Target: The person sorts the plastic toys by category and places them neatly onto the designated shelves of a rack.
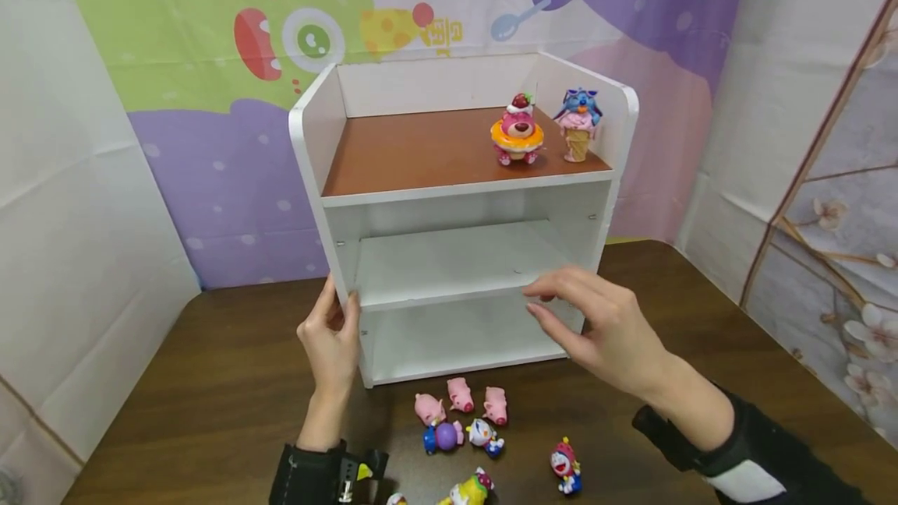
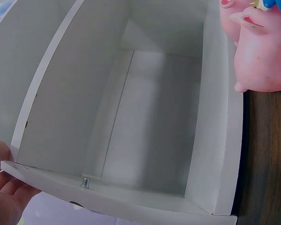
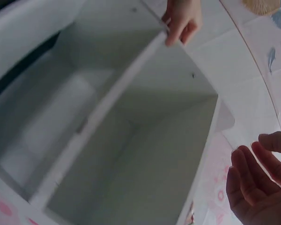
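My left hand (image 1: 331,345) grips the left side panel of a small white shelf unit (image 1: 456,262), thumb in front and fingers behind; the left wrist view shows the fingers (image 2: 16,193) at the panel's edge. In front of the unit's right half, my right hand (image 1: 606,330) hangs in the air with loosely bent fingers and nothing between them. On the brown top board stand a pink bear figurine (image 1: 517,132) with an orange ring and a blue figurine on an ice cream cone (image 1: 578,127). The middle and bottom compartments show bare boards.
On the dark wooden table (image 1: 231,380), before the unit, lie several pink pig figurines (image 1: 495,405), a purple-and-blue figurine (image 1: 443,436), a white-and-blue figurine (image 1: 486,437), a yellow figurine (image 1: 468,491) and a red-hooded figurine (image 1: 565,467). A cartoon-printed cloth (image 1: 238,178) hangs behind.
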`<state>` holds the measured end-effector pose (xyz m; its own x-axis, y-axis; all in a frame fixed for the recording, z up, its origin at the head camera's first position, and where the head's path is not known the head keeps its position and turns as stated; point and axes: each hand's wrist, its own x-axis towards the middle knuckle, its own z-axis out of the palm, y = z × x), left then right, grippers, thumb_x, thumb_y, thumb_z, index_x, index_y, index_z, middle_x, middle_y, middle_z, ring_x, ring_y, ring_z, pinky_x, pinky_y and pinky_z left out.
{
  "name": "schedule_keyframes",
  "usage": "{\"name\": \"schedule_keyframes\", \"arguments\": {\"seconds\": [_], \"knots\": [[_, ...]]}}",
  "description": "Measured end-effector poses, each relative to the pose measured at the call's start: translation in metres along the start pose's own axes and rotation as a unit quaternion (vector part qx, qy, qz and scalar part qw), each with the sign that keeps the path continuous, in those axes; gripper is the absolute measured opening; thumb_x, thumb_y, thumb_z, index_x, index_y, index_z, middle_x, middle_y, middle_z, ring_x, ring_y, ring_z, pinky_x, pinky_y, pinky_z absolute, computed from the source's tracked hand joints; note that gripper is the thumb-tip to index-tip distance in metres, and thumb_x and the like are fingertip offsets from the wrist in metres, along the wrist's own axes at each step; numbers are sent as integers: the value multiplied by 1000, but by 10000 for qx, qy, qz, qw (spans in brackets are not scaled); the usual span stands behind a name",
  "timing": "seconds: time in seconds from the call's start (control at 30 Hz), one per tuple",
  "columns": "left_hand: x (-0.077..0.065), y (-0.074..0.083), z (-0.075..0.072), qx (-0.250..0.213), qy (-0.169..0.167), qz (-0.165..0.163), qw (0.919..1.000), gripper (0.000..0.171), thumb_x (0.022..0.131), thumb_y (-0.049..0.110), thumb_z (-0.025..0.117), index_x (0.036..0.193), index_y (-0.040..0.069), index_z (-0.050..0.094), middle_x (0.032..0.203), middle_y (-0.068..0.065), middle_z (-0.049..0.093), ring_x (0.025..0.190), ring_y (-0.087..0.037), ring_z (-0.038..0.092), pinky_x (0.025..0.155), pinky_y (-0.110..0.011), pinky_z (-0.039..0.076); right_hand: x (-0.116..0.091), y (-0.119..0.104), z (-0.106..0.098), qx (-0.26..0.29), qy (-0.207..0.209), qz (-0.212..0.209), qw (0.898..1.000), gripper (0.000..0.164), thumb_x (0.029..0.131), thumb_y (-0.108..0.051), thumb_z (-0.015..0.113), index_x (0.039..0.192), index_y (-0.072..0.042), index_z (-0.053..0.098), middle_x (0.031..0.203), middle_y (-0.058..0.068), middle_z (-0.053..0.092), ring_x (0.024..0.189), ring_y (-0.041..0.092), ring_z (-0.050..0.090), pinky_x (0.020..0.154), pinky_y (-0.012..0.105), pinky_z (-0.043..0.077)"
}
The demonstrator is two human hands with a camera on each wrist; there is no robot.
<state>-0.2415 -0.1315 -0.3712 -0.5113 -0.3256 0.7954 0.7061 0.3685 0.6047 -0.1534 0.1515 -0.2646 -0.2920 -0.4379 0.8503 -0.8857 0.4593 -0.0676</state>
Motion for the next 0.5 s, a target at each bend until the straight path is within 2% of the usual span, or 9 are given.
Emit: {"name": "schedule_keyframes", "arguments": {"seconds": [0.1, 0.23, 0.5], "knots": [[0, 0, 0, -5, 8, -3, 10000, 41, 76, -11, 60, 116, -5, 55, 103, -23, 59, 80, -34, 60, 63, -10, 46, -9, -4, 9, 278, -201, -234, 9991, 20, 90, -22, 50, 91, -6, 62, 86, 1, 61, 78, 13, 56, 68, 19, 47], [0, 1, 0, -18, -10, -16, 10000, 41, 77, -10, 60, 117, -4, 55, 103, -22, 59, 82, -33, 60, 63, -11, 46, -21, -12, 22, 494, -664, -473, 9954, 16, 90, -18, 50, 93, -7, 61, 89, 0, 60, 83, 12, 56, 76, 20, 46], [1, 2, 0, -80, -19, -20, 10000, 41, 77, -11, 60, 117, -5, 54, 104, -23, 58, 83, -34, 60, 65, -12, 46, -45, -28, 46, 660, -1419, -915, 9834, 10, 87, -15, 56, 95, -11, 60, 93, -5, 58, 87, 7, 53, 79, 19, 43]]}}
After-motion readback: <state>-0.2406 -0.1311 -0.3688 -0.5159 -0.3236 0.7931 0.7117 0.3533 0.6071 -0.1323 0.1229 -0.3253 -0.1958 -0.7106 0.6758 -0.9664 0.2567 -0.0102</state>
